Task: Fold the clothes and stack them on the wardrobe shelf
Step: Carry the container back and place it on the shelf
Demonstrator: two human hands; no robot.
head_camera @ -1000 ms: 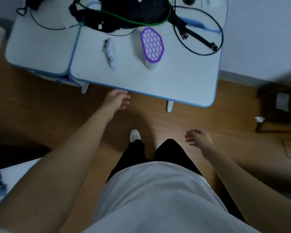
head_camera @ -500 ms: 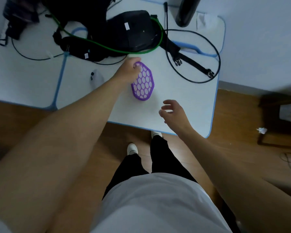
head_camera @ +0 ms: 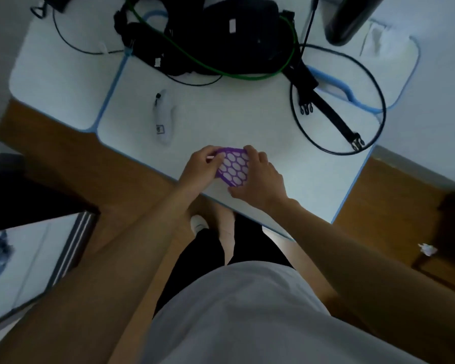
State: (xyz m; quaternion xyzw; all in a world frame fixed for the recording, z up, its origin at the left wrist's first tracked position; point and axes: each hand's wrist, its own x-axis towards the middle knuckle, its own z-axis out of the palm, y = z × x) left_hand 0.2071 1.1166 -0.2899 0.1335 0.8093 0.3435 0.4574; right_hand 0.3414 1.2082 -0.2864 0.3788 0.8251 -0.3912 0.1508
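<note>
Both hands grip a purple honeycomb-patterned object (head_camera: 233, 168) above the white table's (head_camera: 247, 122) near edge: left hand (head_camera: 202, 166) and right hand (head_camera: 258, 177) curl around its sides. No clothes are visible; the far black bag (head_camera: 237, 32) seems closed.

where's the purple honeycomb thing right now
In the head view the purple honeycomb thing is held between the left hand and right hand, over the table's near edge, below the white remote.

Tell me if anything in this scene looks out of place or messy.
A crumpled white scrap lies on the wooden floor at right. On the table, black cables and a green cord sprawl around a black bag. Both hands hold a purple honeycomb-patterned object; no clothes are being handled.
</note>
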